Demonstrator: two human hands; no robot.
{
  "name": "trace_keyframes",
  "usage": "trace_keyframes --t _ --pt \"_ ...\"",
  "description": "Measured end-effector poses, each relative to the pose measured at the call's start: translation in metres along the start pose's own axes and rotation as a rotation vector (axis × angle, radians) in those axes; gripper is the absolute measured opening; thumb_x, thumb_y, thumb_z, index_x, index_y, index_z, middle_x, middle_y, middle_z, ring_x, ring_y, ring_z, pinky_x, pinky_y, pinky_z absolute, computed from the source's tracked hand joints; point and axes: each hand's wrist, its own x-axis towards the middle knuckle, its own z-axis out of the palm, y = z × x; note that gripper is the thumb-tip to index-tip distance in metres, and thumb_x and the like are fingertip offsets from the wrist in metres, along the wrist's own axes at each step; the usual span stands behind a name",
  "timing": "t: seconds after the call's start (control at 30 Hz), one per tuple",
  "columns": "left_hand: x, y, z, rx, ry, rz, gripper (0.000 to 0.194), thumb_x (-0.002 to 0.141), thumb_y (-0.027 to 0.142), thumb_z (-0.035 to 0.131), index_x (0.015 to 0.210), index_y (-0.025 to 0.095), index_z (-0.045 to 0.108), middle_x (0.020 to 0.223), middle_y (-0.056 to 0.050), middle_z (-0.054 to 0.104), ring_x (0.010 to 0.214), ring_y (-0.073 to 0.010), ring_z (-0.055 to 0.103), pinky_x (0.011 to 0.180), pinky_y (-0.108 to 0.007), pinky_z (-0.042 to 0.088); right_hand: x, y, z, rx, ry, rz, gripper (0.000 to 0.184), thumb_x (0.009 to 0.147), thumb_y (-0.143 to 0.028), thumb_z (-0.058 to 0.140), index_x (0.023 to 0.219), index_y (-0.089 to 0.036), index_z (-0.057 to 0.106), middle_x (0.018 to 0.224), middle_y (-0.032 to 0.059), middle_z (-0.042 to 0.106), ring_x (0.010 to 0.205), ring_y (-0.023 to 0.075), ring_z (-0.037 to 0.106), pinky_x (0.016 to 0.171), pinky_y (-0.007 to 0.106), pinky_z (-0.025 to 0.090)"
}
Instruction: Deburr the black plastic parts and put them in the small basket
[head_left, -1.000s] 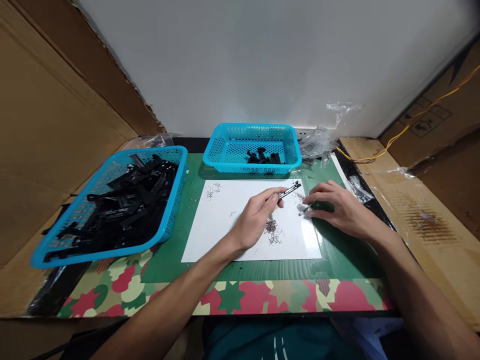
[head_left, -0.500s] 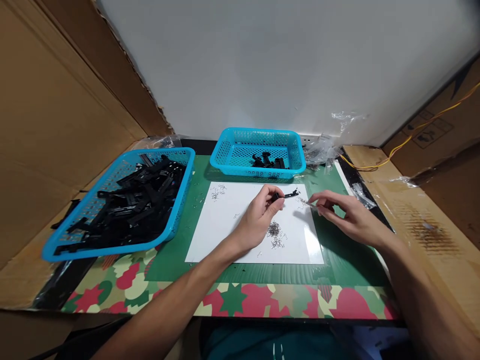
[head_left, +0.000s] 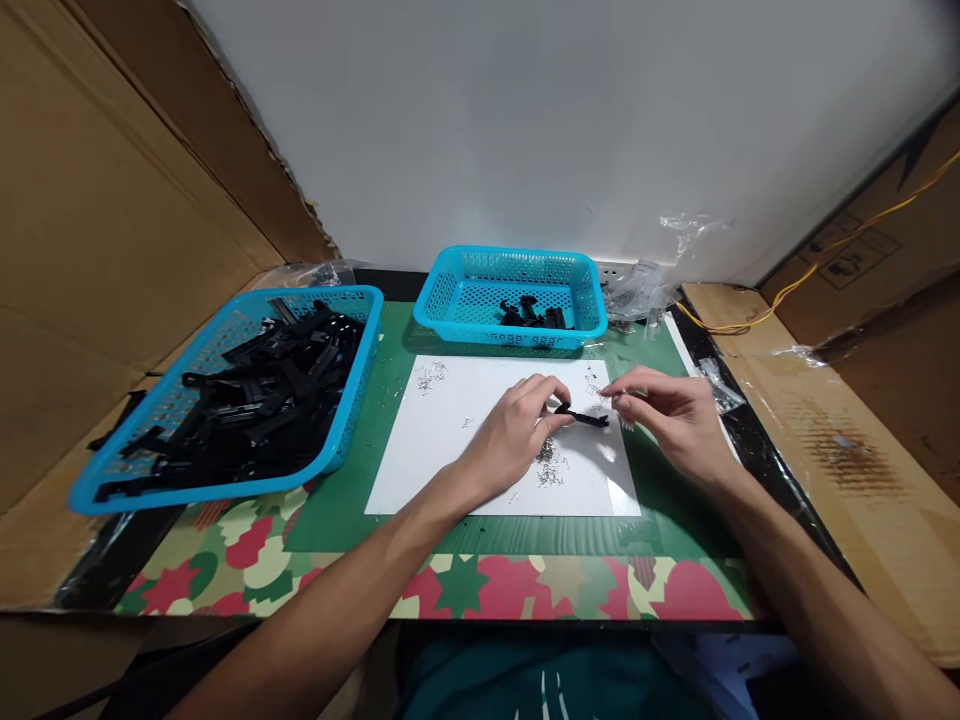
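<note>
A: Where is the black part [head_left: 591, 419], and how is it held?

B: In the left hand [head_left: 517, 425], pinched between thumb and fingers over the white sheet [head_left: 420, 460]; its free end lies just on the near side of the right hand's [head_left: 679, 415] fingertips. The right thumb and forefinger are drawn close together; whether they grip anything cannot be told.

A: How far along does the work appear?

B: By judgement, midway: one part is in hand. Many similar pieces [head_left: 285, 380] fill the large basket [head_left: 225, 494] left of the left hand; a few lie in the small basket [head_left: 510, 334] beyond it. Which batch is finished is not shown. Loose metal bits [head_left: 550, 468] lie heaped just beside the left hand, others scattered near the right fingertips, so supply is not used up.

A: And the part's appearance?

B: Dark, slim, elongated; thicker by the left fingers, seemingly notched at its free tip. The fingers partly cover it.
</note>
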Motion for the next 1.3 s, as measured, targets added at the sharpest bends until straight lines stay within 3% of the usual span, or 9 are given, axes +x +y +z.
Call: trace_keyframes --t 0.1,0.33,0.9,1.13,1.2,1.3 --pt "0.0 -0.004 0.004 0.03 -0.003 0.065 0.01 0.096 0.015 0.07 0.104 0.02 0.066 0.105 -0.004 0.071 0.101 -0.0222 0.066 0.088 -0.035 0.05 0.002 0.006 0.01 -0.005 0.05 0.005 0.008 0.089 -0.031 0.08 0.088 -0.023 0.082 0.094 0.0056 0.077 0.088 0.0198 0.071 0.075 0.032 0.057" --pt "-0.002 -0.008 0.01 0.044 0.052 0.154 0.015 0.093 0.023 0.078 0.105 0.017 0.074 0.102 -0.006 0.076 0.094 -0.0216 0.071 0.084 -0.035 0.054 0.001 0.011 0.024 -0.06 0.078 0.075 0.014 0.092 -0.033 0.076 0.088 -0.02 0.073 0.084 0.0027 0.074 0.076 0.0171 0.07 0.076 0.032 0.057" --pt "-0.003 -0.006 0.013 0.038 0.065 0.144 0.009 0.091 0.018 0.077 0.1 0.018 0.08 0.098 -0.007 0.079 0.089 -0.023 0.072 0.084 -0.036 0.054 0.0 0.002 0.026 -0.385 0.033 0.003 0.019 0.092 -0.031 0.07 0.078 -0.019 0.072 0.074 0.0034 0.073 0.067 0.0182 0.066 0.066 0.032 0.053" --pt "-0.003 -0.008 0.013 0.015 0.05 0.11 0.009 0.096 0.025 0.073 0.098 0.019 0.08 0.095 -0.007 0.078 0.087 -0.0225 0.071 0.082 -0.037 0.054 -0.006 -0.001 0.031 -0.511 0.032 -0.079 0.021 0.094 -0.033 0.068 0.077 -0.022 0.073 0.075 0.0035 0.075 0.065 0.0185 0.065 0.066 0.033 0.052" --pt "-0.003 -0.007 0.012 0.003 0.05 0.11 0.009 0.096 0.024 0.072 0.097 0.019 0.079 0.096 -0.008 0.078 0.089 -0.0229 0.071 0.083 -0.037 0.054 -0.006 0.0 0.03 -0.462 0.067 -0.084 0.021 0.094 -0.034 0.069 0.077 -0.023 0.073 0.077 0.0038 0.076 0.069 0.0195 0.067 0.068 0.034 0.053" --pt "-0.002 -0.004 0.008 -0.033 0.091 0.079 0.009 0.095 0.025 0.074 0.1 0.018 0.076 0.1 -0.008 0.077 0.092 -0.0224 0.071 0.084 -0.036 0.054 0.002 0.004 0.015 -0.288 0.222 -0.063 0.016 0.095 -0.036 0.068 0.089 -0.022 0.074 0.085 0.0047 0.076 0.079 0.0202 0.07 0.075 0.034 0.055"
